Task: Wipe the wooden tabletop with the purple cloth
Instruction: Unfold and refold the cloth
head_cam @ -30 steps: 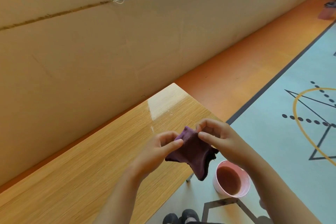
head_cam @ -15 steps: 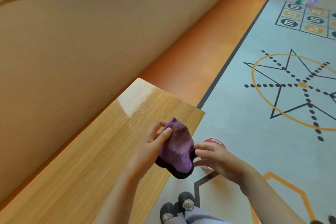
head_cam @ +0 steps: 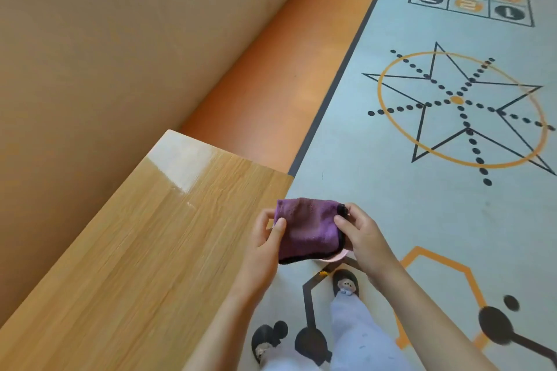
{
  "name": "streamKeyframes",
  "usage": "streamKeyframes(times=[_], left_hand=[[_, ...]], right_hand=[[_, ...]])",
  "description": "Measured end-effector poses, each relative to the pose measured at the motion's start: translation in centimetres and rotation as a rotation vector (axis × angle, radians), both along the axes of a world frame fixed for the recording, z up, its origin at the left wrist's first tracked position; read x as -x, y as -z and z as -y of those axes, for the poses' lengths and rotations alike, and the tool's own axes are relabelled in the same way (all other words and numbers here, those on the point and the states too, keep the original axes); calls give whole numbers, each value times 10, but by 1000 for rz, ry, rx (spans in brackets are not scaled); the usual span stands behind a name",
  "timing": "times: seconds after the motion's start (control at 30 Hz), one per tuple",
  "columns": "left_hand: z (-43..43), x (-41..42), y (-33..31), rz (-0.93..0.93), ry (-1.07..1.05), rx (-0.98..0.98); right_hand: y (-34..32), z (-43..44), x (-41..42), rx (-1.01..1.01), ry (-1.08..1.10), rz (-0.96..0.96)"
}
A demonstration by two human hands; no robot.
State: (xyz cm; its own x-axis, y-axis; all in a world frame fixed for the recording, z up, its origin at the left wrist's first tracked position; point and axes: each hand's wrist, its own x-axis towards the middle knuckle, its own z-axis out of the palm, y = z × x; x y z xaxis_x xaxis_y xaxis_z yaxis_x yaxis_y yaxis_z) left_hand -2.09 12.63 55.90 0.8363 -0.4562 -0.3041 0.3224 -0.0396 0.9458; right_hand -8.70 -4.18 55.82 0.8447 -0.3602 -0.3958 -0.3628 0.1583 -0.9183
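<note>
Purple folded cloth with dark edge [head_cam: 307, 227] held in air just past wooden tabletop [head_cam: 144, 250] edge, above pink bowl [head_cam: 333, 259]. Left hand [head_cam: 265, 247] pinches its left side, right hand [head_cam: 361, 235] pinches its right.

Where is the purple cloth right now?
The purple cloth is held between the left hand and right hand, just off the wooden tabletop and above a pink bowl.

Counter [head_cam: 144, 250]: the wooden top is bare, open for a pass along its whole length.
Wall [head_cam: 105, 54]: closes the far long side (no way through there).
Right edge: both hands [head_cam: 265, 247] [head_cam: 361, 235] and the purple cloth [head_cam: 307, 229] hang just beside it, over the floor [head_cam: 391, 190].
</note>
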Motion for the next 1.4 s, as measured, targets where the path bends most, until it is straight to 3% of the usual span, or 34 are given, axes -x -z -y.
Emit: streamKeyframes(times=[0.1,0.27,0.5,0.6,0.7,0.83,1.0,1.4], left_hand=[[37,-1,14,-76,18,19],[92,1,48,-293,-41,2],[145,-1,124,-444,-339,-236],[151,-6,177,-527,-404,-303],[153,-15,237,-582,-317,-400],[155,-25,317,-603,-170,-484],[153,-32,409,-687,-205,-534],[148,-46,577,-684,-355,-638]], right_hand=[[7,35,1,-95,-44,-42],[39,103,-12,-50,-209,-117],[139,155,-49,-10,-434,-254],[192,162,-60,-147,-418,-358],[245,166,-63,-226,-414,-436],[332,160,-59,-111,-524,-490],[431,140,-52,44,-432,-519],[595,114,-80,31,-263,-448]])
